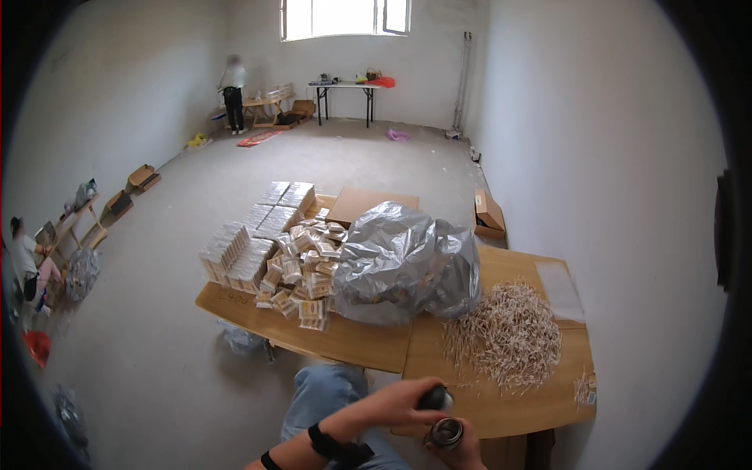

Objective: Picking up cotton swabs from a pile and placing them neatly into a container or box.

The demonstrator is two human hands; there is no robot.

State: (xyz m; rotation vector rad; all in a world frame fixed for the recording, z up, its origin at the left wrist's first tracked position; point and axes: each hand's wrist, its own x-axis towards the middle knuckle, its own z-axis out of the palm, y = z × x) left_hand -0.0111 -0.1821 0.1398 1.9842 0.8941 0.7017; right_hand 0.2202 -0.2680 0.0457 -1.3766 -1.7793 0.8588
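The left forearm slants up from the lower edge toward the right, ending in the left hand (413,402), its fingers curled in a grip. The right hand (464,448) is just below it and slightly further right, also gripping, cut off near the wrist.

Worktable (360,350) bears: stacked packs (251,258), left; loose packs (301,266), right of stacks; plastic bag (392,262), middle; cardboard (351,206), behind bag; swab pile (513,337), right; plastic sheet (558,290), behind pile, rightward. Near edge: left hand (409,401) with cap-like piece (435,398), just beyond right hand (464,448) with container (446,432). Far wall: folding table (345,85).
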